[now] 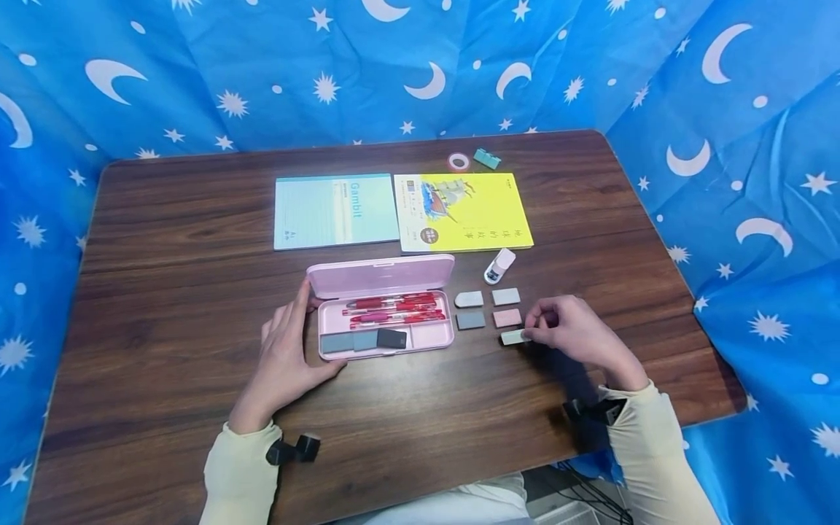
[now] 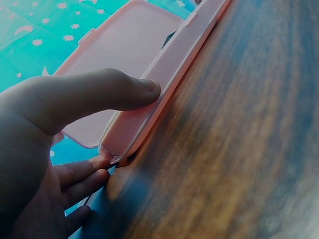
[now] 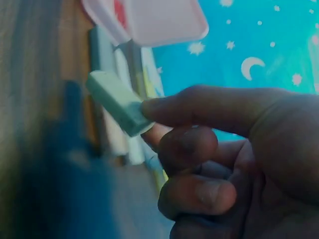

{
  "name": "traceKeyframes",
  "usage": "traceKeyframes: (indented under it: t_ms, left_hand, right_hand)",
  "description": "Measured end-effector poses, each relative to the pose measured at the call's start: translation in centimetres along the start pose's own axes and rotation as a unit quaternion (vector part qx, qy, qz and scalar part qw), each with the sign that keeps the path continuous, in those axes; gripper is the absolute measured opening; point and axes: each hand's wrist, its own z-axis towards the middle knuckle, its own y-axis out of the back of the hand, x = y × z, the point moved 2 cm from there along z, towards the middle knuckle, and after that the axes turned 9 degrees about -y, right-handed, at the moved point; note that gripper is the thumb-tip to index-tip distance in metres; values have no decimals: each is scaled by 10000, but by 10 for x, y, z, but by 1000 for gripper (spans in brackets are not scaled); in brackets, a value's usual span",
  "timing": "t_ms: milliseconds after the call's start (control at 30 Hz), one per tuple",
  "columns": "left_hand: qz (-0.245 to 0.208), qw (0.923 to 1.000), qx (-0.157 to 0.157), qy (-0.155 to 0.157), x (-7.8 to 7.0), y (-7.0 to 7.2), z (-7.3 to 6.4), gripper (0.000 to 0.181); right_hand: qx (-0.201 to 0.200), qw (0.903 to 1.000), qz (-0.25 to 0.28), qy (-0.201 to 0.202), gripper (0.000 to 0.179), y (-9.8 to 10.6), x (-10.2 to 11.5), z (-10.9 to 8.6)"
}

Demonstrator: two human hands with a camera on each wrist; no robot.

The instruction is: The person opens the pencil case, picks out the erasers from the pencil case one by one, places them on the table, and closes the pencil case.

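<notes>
A pink pencil case (image 1: 432, 335) lies with its lid (image 1: 380, 275) raised at the back. My left hand (image 1: 286, 362) holds its left end, thumb along the front wall and index finger up by the lid. Inside are several red pens (image 1: 394, 310) in the long compartment and, at the front, two grey-blue erasers (image 1: 337, 343) beside a black eraser (image 1: 391, 338). Between thumb and fingertips, my right hand (image 1: 577, 332) pinches a pale green eraser (image 3: 114, 102) by one end, tilted in the right wrist view. Just behind it sit a pink eraser (image 1: 507, 318) and a grey eraser (image 1: 470, 320).
Two white erasers (image 1: 506, 297) stand in a farther row, with white correction tape (image 1: 500, 266) behind. A blue notebook (image 1: 335, 211) and a yellow book (image 1: 492, 211) lie past the case. Farther back are a tape roll (image 1: 458, 162) and a small teal item (image 1: 487, 158).
</notes>
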Motion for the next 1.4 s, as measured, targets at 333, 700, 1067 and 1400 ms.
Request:
traceKeyframes:
  t_ms: [333,700,1067,1400]
  left_hand:
    - [-12,10000,-37,11,1,0,0,141]
    - [26,9999,60,77,0,2,1,140]
    - [29,9999,15,132,2,2,-1,140]
    - [49,10000,1,51,1,2,-1,138]
  right_hand:
    - [-229,9980,244,-527,8,-14,-15,8]
    - [-1339,9881,-720,-231,16,-16,4,6]
    - [-1265,9681,-650,2063,6,-98,104,17]
    - [-1916,9495,-1436,2027,9,-129,117,22]
